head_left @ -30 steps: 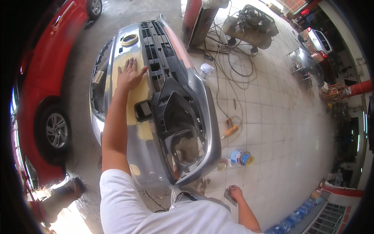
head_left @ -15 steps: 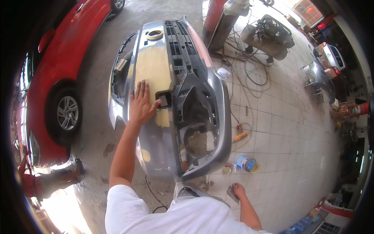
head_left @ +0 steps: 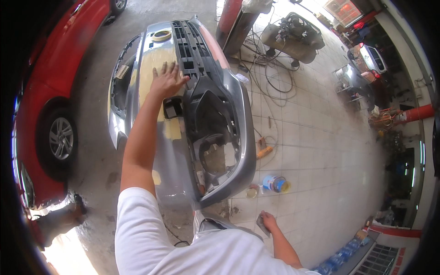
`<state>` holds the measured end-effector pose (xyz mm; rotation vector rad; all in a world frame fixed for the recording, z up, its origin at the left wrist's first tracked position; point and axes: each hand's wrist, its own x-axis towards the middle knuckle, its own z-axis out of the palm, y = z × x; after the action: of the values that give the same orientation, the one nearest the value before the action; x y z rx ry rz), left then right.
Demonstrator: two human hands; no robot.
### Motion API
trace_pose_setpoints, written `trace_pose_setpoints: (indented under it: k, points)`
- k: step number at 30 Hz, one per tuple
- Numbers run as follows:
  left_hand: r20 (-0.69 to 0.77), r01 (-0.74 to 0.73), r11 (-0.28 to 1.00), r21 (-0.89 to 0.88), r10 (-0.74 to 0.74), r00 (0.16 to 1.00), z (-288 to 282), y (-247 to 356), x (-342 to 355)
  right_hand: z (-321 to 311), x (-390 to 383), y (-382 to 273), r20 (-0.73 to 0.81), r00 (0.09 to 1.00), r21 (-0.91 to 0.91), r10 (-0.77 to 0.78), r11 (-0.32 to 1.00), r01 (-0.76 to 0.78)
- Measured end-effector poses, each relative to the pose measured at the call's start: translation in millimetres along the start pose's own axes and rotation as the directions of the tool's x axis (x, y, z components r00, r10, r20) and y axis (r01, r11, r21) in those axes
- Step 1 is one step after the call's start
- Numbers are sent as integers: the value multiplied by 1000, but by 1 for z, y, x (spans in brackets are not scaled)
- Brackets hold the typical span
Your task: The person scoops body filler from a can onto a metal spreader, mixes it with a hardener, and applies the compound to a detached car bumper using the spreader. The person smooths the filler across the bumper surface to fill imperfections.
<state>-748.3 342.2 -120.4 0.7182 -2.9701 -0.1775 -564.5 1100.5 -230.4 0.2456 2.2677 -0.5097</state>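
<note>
A grey car bumper (head_left: 172, 151) stretches away in front of me, with yellowish filler (head_left: 153, 62) over part of its painted face. My left hand (head_left: 166, 81) lies flat on that filler, fingers spread, just beyond a square opening (head_left: 173, 108). It holds nothing. Low on the right, away from the bumper, my right hand (head_left: 270, 221) is closed on a flat grey piece of sandpaper (head_left: 262, 226). A roll of masking tape (head_left: 161, 35) rests on the far part of the bumper.
A red car (head_left: 48, 101) stands to the left. On the tiled floor at right are a blue can (head_left: 275, 183), a round lid (head_left: 251, 191), an orange power tool (head_left: 264, 151) and loose hoses (head_left: 279, 82). An air compressor (head_left: 293, 39) stands farther back.
My left hand has slid farther along the filler, from beside the square opening to beyond it. The view has shifted, so the scene sits more to the left. My right hand keeps its grip.
</note>
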Motion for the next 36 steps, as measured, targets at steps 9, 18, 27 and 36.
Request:
trace_pose_setpoints:
  k: [9, 18, 27, 36]
  points:
    - [-264, -225, 155, -962, -740, 618, -25, -30, -370, -12, 8, 31, 302, 953, 340, 29, 931, -136]
    - [385, 422, -426, -800, -905, -184, 125, -16, -925, 95, 29, 109, 487, 869, 379, 83, 877, -296]
    - [489, 992, -64, -107, -873, -4, 371, -1, -928, 265, -61, 129, 823, 554, 186, 128, 860, -475]
    - [625, 961, 78, -264, -745, 232, 689, -54, -770, 371, -44, 197, 980, 194, 109, 48, 685, -720]
